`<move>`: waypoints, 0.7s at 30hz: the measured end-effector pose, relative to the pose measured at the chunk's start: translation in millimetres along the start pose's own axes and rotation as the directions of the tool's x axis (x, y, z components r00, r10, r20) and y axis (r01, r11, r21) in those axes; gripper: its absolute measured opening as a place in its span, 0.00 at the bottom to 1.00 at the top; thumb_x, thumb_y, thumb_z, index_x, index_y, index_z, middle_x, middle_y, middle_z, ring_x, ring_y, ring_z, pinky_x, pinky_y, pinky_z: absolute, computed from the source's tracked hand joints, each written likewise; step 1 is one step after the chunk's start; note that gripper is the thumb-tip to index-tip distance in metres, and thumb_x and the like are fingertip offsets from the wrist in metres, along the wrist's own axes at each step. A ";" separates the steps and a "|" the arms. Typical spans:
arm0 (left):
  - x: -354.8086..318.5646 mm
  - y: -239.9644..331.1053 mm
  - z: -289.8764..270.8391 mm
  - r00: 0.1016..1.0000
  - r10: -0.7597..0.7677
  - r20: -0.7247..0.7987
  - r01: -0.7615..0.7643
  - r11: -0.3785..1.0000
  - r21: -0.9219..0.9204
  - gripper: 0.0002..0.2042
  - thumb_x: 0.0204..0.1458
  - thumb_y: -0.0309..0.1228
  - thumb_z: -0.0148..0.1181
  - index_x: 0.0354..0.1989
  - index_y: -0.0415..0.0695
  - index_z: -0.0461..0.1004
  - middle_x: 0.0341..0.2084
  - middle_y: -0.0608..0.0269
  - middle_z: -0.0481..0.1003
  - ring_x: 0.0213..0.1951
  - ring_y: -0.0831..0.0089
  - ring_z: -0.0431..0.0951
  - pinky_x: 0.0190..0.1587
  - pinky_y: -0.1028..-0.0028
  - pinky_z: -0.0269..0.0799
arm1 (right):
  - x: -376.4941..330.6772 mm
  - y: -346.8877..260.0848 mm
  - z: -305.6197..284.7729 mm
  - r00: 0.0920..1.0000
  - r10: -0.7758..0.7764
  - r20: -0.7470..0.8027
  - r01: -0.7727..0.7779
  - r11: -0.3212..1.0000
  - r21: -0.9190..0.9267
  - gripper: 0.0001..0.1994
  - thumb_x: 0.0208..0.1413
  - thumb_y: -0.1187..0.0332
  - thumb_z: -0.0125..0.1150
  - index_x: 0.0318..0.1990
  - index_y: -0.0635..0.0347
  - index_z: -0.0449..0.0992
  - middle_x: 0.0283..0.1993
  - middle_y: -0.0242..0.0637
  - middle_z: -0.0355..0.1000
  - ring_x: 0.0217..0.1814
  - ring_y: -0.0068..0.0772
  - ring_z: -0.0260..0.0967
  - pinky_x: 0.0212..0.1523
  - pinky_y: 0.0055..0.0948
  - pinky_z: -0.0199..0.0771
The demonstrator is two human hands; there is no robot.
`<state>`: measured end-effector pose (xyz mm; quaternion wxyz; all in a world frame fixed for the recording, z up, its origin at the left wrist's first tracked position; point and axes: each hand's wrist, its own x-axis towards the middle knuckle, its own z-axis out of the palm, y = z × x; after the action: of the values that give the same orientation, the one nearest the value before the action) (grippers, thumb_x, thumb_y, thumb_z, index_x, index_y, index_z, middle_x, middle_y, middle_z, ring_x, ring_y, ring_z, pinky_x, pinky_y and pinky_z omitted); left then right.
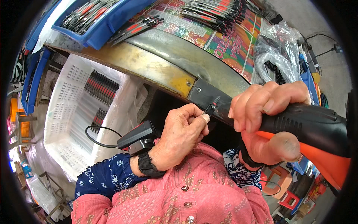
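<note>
My left hand (182, 125) is closed in a pinch, thumb against forefinger, on a small thin black piece with a reddish tip (212, 106). Its ends stick out beyond the fingertips, close to the dark plate at the bench edge. My right hand (266, 115) grips a large black and orange power tool (305, 123), its fingers over the black body and its thumb toward me. The tool runs off to the right, so its far end is out of sight. Its front, behind my fingers, points toward the pinched piece.
A white basket (61, 112) at left holds rows of black-and-red slim pieces (100, 89). On the bench (160, 71) stand a blue bin (97, 35) of similar pieces, a loose pile (220, 13) and clear plastic bags (278, 48). A black device (138, 136) is strapped to my left wrist.
</note>
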<state>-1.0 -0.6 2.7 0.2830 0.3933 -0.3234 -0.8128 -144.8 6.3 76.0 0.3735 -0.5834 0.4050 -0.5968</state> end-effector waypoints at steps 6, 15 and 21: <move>-0.8 2.8 0.6 1.000 -0.031 -0.005 0.031 0.999 0.011 0.08 0.57 0.30 0.51 0.31 0.39 0.68 0.20 0.68 0.70 0.17 0.86 0.62 0.17 0.83 0.57 | 0.2 -0.6 0.5 1.000 0.013 -0.006 -0.013 1.000 -0.010 0.34 0.40 0.36 0.62 0.38 0.58 0.61 0.22 0.30 0.63 0.18 0.25 0.62 0.25 0.29 0.68; 0.8 -0.2 -1.7 1.000 0.000 0.013 0.000 1.000 0.018 0.07 0.57 0.30 0.51 0.30 0.40 0.68 0.19 0.68 0.70 0.16 0.85 0.61 0.17 0.83 0.57 | 5.2 0.6 1.5 0.999 0.028 -0.014 -0.029 0.999 -0.029 0.36 0.38 0.33 0.61 0.39 0.58 0.61 0.21 0.30 0.62 0.18 0.25 0.61 0.25 0.28 0.68; 0.3 0.3 -2.8 1.000 -0.013 0.013 0.013 1.000 0.022 0.07 0.57 0.31 0.52 0.30 0.41 0.68 0.19 0.68 0.71 0.16 0.85 0.62 0.17 0.83 0.58 | 4.3 -1.5 2.1 1.000 0.025 -0.017 -0.026 0.999 -0.029 0.37 0.38 0.33 0.61 0.39 0.58 0.60 0.21 0.29 0.62 0.18 0.25 0.61 0.25 0.28 0.67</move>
<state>1.3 -1.8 1.4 0.2712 0.3933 -0.3317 -0.8135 -142.8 2.8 79.0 0.3689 -0.5785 0.4244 -0.5908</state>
